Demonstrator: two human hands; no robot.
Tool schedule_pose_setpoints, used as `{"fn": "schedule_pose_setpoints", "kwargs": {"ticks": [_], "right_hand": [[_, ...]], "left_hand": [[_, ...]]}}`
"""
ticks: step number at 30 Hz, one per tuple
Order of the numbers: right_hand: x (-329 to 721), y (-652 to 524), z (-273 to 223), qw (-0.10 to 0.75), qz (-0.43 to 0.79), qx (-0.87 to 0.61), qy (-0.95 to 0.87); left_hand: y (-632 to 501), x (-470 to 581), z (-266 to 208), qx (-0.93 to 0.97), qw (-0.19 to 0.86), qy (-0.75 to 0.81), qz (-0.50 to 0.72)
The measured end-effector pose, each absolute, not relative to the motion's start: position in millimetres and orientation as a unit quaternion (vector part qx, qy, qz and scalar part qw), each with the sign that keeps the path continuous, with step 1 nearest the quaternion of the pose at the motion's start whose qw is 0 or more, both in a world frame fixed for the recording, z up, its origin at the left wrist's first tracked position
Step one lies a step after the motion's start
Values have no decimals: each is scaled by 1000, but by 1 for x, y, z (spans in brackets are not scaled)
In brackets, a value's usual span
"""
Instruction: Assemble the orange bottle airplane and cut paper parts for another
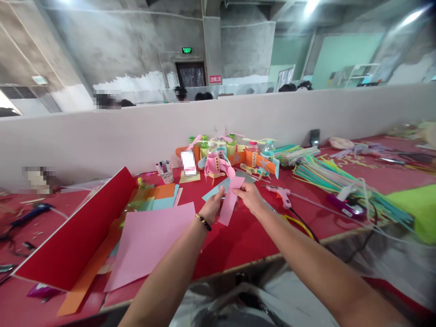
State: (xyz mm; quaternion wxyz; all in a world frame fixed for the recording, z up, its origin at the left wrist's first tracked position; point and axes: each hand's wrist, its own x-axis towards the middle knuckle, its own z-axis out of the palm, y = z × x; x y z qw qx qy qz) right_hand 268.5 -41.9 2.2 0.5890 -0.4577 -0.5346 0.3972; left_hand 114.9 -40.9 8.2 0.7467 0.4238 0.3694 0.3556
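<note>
A pink paper strip (229,208) is held slanting above the red table, between my two hands. My right hand (251,196) pinches its right edge near the top, thumb in front. On the strip's left side is my left hand (211,208), with a beaded bracelet on the wrist; its thumb points up and its fingers curl behind the paper, partly hidden. Just beyond stands a pink bottle craft (213,164) with paper propeller blades. A light blue paper sheet (211,192) lies behind the left hand. To the left lies a large pink sheet (153,240).
Several decorated bottle planes, including an orange one (251,158), line the partition. A pink glue gun (279,194) lies right of my hands. Farther right are bundled pipe cleaners (327,177) and a purple glue gun (345,206). A red board (81,231) leans at left; a pen cup (166,175) stands behind.
</note>
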Motion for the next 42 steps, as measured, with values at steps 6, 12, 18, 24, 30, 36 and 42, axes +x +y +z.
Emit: {"fn": "schedule_pose_setpoints", "kwargs": {"ticks": [6,12,18,24,30,36,42], "right_hand": [[250,-8,-9,605,322,-468,-558],[243,1,-21,607,283,-446,-594],[246,-1,-37,603,313,-454,-577],[247,-2,-47,617,348,-463,-533],[245,-3,-44,638,435,-461,-438],[243,-5,-42,631,461,-454,-429],[243,-6,-42,630,454,-460,-430]], "left_hand": [[-10,110,-2,386,770,350,369],[-7,100,-12,356,766,365,392],[-16,106,-21,363,749,363,419],[-12,107,-30,401,710,358,455],[-7,106,-35,412,678,383,473],[-6,104,-35,441,658,383,476],[-3,103,-41,485,614,400,478]]}}
